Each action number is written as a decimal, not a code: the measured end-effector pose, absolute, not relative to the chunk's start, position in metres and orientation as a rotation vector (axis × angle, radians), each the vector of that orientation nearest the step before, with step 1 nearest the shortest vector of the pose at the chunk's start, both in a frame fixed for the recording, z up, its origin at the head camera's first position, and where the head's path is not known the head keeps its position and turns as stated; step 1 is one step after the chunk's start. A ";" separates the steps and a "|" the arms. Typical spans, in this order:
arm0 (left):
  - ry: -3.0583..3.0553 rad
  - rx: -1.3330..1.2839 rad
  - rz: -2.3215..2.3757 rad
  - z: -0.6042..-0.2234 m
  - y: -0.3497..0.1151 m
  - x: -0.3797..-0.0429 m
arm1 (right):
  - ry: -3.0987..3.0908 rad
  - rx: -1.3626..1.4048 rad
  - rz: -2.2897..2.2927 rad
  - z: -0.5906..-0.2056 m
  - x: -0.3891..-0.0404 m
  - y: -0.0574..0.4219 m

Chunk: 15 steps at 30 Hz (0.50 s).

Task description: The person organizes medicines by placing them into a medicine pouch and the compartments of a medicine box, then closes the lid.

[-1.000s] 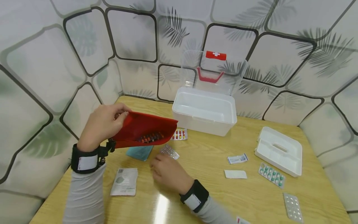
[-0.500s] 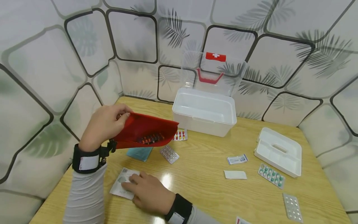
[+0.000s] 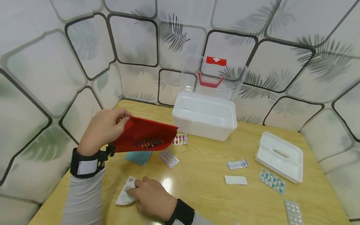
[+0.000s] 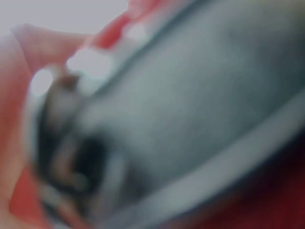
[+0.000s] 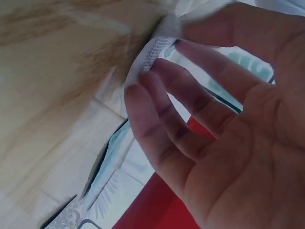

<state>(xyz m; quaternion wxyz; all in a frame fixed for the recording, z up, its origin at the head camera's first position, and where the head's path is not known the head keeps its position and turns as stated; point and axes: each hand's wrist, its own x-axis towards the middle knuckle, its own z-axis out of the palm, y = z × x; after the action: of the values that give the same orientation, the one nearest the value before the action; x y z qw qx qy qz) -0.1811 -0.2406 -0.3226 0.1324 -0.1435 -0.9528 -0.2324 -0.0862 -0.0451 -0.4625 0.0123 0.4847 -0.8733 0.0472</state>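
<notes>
Here, my left hand (image 3: 103, 130) pinches the pouch (image 3: 152, 128) at its left end; nearer me, my right hand (image 3: 155, 197) pinches the packet (image 3: 124, 194) between thumb and fingers, apart from the pouch.

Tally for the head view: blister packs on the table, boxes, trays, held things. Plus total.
Blister packs on table: 4
Box: 1
Tray: 1
Held: 2 (pouch, packet)
Total: 8

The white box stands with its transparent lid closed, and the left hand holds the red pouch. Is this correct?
Not fully: the transparent lid is open, raised up behind the white box, as the head view shows. The left hand does hold the red pouch.
</notes>
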 end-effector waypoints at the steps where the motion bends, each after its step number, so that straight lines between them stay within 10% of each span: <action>1: -2.765 -0.418 -0.674 -0.323 -0.240 -0.181 | -2.716 1.509 0.141 -0.462 -0.086 -0.045; 15: -2.792 -0.423 -0.686 -0.324 -0.236 -0.181 | -2.652 1.507 0.370 -0.442 -0.093 -0.033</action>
<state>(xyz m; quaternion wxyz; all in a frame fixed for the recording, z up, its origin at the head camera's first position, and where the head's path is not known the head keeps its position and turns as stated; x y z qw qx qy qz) -0.1815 -0.2359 -0.3238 0.1173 -0.1444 -0.9541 -0.2345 -0.0925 -0.0330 -0.4417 0.0345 0.4902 -0.8626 0.1202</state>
